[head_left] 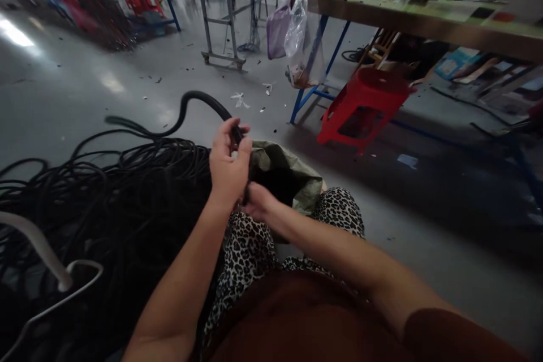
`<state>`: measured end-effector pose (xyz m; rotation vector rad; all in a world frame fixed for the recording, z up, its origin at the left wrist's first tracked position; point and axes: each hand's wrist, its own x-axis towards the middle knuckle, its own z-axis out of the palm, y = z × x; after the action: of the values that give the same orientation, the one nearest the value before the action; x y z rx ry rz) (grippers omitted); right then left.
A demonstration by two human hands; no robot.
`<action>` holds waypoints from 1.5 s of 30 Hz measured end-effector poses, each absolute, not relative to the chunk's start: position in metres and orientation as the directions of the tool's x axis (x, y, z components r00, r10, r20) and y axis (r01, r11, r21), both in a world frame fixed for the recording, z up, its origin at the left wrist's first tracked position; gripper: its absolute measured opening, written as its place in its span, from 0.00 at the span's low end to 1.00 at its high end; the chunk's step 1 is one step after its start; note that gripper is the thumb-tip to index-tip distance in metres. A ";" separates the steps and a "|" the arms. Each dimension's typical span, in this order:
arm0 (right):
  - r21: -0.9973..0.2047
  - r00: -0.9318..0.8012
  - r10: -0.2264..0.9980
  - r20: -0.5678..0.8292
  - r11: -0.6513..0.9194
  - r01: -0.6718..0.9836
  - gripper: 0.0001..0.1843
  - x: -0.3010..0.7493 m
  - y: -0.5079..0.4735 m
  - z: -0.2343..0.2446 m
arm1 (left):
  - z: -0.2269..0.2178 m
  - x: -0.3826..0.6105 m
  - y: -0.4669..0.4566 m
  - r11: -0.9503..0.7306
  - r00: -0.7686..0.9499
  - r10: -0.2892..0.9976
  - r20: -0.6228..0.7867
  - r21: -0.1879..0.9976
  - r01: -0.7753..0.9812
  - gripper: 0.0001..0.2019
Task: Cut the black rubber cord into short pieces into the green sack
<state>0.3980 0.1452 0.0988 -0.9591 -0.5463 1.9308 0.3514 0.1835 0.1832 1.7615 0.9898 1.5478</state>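
My left hand point(228, 163) is raised in front of me, fingers pinched round a thick black cable point(199, 99) that arcs up and left, then drops toward the pile. My right hand point(257, 203) sits just below and behind the left one, mostly hidden, closed on the lower part of the same cable near my knee. A large tangled heap of black cable point(106, 203) covers the floor to my left. A green-grey woven sack point(292, 178) lies open beyond my hands, dark inside. My legs wear leopard-print trousers point(250, 249).
A red plastic stool point(365, 104) lies tipped under a long worktable point(424, 20) with blue legs at the right. Plastic bags point(292, 28) hang from the table's end. A metal ladder frame point(220, 17) stands behind. White hangers point(55, 277) lie at lower left.
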 end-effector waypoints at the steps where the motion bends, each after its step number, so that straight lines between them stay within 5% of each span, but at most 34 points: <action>1: -0.633 -0.252 0.861 -0.443 -0.499 -0.592 0.14 0.423 0.141 0.102 | 0.176 0.355 0.172 -0.540 0.064 0.840 0.539 0.818 0.198 0.19; 6: -0.597 -0.099 0.847 -0.523 -0.446 -0.666 0.16 0.539 0.131 0.125 | 0.138 0.386 0.122 -0.605 0.316 0.795 0.517 0.709 0.361 0.16; 14: -0.729 -0.004 0.890 -0.456 -0.376 -0.572 0.07 0.599 0.106 0.143 | 0.087 0.437 0.081 -0.748 0.654 0.639 0.404 0.525 0.407 0.17; 17: -0.809 0.060 0.899 -0.435 -0.360 -0.465 0.12 0.608 0.100 0.135 | 0.078 0.439 0.082 -0.824 0.744 0.532 0.405 0.449 0.345 0.19; 21: -0.951 0.067 0.957 -0.282 -0.269 -0.150 0.11 0.617 0.097 0.119 | 0.086 0.423 0.103 -0.813 0.611 0.575 0.544 0.465 0.352 0.13; 25: -0.953 -0.080 0.973 -0.216 -0.193 0.234 0.08 0.620 0.092 0.102 | 0.108 0.401 0.151 -0.724 0.354 0.665 0.658 0.450 0.523 0.16; 27: -0.918 -0.149 0.959 -0.240 -0.175 0.356 0.09 0.618 0.087 0.096 | 0.115 0.392 0.173 -0.712 0.439 0.694 0.571 0.450 0.539 0.18; 32: -0.767 -0.167 0.965 -0.202 -0.050 0.640 0.09 0.616 0.082 0.086 | 0.095 0.372 0.184 -0.651 0.749 0.660 -0.063 0.450 0.611 0.21; 36: -0.540 -0.167 0.981 -0.096 0.090 0.837 0.09 0.610 0.089 0.075 | 0.058 0.362 0.158 -0.742 0.832 0.546 -0.096 0.407 0.533 0.22; 39: -0.487 -0.261 0.964 -0.061 0.199 0.850 0.11 0.593 0.092 0.065 | 0.036 0.364 0.144 -0.723 0.822 0.570 -0.013 0.467 0.509 0.22; 43: -0.601 -0.273 0.961 0.037 0.240 0.762 0.12 0.573 0.090 0.054 | 0.023 0.363 0.150 -0.637 0.753 0.650 -0.103 0.467 0.613 0.16; 45: -0.719 -0.104 0.985 0.137 0.171 0.673 0.14 0.572 0.085 0.050 | 0.019 0.350 0.166 -0.610 0.692 0.713 -0.116 0.384 0.693 0.16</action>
<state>0.5724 0.0850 0.0504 -1.5655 -1.8469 0.6631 0.3496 0.1655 0.0190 2.5022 1.0930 0.0672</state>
